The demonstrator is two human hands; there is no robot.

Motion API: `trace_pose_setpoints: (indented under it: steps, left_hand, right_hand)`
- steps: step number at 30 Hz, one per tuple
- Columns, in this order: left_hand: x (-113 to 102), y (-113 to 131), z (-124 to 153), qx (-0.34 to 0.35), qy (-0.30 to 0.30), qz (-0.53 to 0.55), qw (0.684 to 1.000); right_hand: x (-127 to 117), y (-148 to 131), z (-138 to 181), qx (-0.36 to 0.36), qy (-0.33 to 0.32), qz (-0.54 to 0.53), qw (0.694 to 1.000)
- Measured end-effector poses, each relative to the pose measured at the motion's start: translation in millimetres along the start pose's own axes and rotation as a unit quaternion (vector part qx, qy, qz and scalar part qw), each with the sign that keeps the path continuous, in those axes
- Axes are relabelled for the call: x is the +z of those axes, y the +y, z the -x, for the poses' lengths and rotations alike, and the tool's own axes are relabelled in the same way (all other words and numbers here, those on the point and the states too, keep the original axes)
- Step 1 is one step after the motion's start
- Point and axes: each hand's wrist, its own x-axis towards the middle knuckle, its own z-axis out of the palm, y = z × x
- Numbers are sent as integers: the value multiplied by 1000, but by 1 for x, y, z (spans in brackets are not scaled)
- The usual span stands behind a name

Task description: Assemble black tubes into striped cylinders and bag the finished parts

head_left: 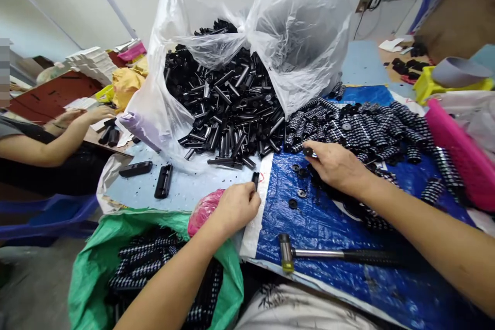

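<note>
My left hand (pixel 240 207) is closed around a black plastic tube (pixel 255 179), whose top end sticks out above the fist. Between the thumb and fingers of my right hand (pixel 336 167) is a small black round-ended piece (pixel 308 152); the rest of it is hidden. Just behind that hand lies a heap of black-and-white patterned cylinders (pixel 367 129). Several small black discs (pixel 293 203) are scattered on the blue sheet (pixel 270 227) between my hands. Farther back, black plastic tubes (pixel 228 108) spill from a clear plastic bag (pixel 309 26).
A hammer (pixel 320 253) lies near the front edge. The green sack (pixel 88 268) below holds patterned cylinders, beside a pink bundle (pixel 204 211). Two black casings (pixel 164 181) rest at left. A pink basket (pixel 460 160) stands right. Another person's arm (pixel 58 131) reaches in at far left.
</note>
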Motion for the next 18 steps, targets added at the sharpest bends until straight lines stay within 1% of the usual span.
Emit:
trace_pose_setpoints:
  steps: [1,2,3,4,5,6,7,8,9,10,11,12,13,14,15,16,18]
  left_hand:
    - [1,-1,0,-3,18,29,999]
    - [2,-1,0,-4,41,67,997]
    - [5,-1,1,-9,63,122,991]
    - [7,1,2,-16,77,193,978]
    - [10,4,4,-28,78,278,957]
    - [13,9,6,-43,64,366,927]
    - [16,15,8,-59,39,447,892]
    - [19,23,11,-73,13,512,856]
    - [22,31,13,-85,-11,560,824]
    - [24,38,14,-94,-30,597,797]
    - [27,46,16,-101,-46,624,773]
    - [29,52,17,-106,-61,646,754]
    - [31,57,18,-108,-75,660,739]
    - [33,61,19,-107,-89,667,732]
    - [35,64,19,-104,-99,665,733]
    - [37,67,20,-98,-104,656,741]
    - [42,71,22,-82,-95,619,776]
  right_hand:
    - [-4,-8,10,25,14,-36,999]
    - [-7,-18,22,54,25,-95,994]
    - [-9,-27,33,97,34,-205,973]
    - [-11,-36,44,145,35,-326,933]
    - [-11,-46,53,200,30,-447,871]
    - [-11,-54,61,257,24,-547,796]
    - [-10,-62,66,309,21,-614,726]
    - [-9,-69,70,357,23,-656,664]
    - [-8,-75,73,396,31,-681,615]
    - [-7,-81,74,421,39,-697,579]
    - [-6,-86,74,434,49,-708,555]
    - [-6,-90,75,438,56,-718,538]
    - [-6,-93,75,436,60,-728,526]
    - [-7,-96,76,432,62,-735,520]
    - [-9,-99,77,428,63,-738,517]
    - [-11,-101,78,425,64,-741,517]
    - [-14,-105,78,418,63,-746,515]
